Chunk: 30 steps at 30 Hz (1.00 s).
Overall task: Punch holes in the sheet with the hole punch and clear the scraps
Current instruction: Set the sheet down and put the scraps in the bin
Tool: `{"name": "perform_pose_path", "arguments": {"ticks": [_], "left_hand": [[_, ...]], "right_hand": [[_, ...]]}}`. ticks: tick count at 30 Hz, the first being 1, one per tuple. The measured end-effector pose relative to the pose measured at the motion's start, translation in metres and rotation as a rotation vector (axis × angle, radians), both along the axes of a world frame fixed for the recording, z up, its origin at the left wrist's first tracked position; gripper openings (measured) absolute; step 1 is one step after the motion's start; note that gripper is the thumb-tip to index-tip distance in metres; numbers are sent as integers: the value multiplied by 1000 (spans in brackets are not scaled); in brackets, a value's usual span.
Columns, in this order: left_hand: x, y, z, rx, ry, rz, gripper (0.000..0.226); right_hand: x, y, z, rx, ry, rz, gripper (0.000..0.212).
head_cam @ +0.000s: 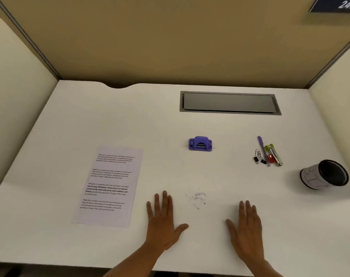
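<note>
A printed white sheet point(109, 185) lies flat on the left part of the white desk point(130, 120). The purple hole punch point(200, 144) stands further back, near the desk's middle. A small scatter of paper scraps point(198, 197) lies on the desk between my hands. My left hand point(162, 220) rests flat on the desk, fingers straight, just left of the scraps and right of the sheet. Flat on the desk to the right of the scraps lies my right hand point(247, 228), also with straight fingers. Neither hand holds anything.
A pen, a stapler, paper clips and binder clips point(268, 153) lie in a cluster at the right. A cup point(324, 174) lies on its side at the far right. A grey cable hatch point(230, 102) is set into the desk's back. Partition walls enclose three sides.
</note>
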<state>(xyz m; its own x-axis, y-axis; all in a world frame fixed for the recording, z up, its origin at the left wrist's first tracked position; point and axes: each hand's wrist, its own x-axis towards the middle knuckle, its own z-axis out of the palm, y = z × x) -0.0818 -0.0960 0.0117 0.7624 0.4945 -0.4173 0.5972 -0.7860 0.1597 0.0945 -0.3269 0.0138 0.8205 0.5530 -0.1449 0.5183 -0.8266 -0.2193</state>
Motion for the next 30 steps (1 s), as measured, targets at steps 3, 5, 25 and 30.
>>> {"name": "perform_pose_path", "arguments": {"ticks": [3,5,25,30], "left_hand": [[32,-1,-6,28,-16,-73,109],[50,1,-10,47,-49,-113,108],[161,-10,-32,99,-158,-556,91],[165,-11,-27,74,-178,-681,109]], "right_hand": [[12,-9,-12,-70,-19,-96,90],[17,-9,-14,-106,-6,-119,91],[19,-16,-28,-91,46,-147,88],[18,-19,-31,-74,28,-149,89]]}}
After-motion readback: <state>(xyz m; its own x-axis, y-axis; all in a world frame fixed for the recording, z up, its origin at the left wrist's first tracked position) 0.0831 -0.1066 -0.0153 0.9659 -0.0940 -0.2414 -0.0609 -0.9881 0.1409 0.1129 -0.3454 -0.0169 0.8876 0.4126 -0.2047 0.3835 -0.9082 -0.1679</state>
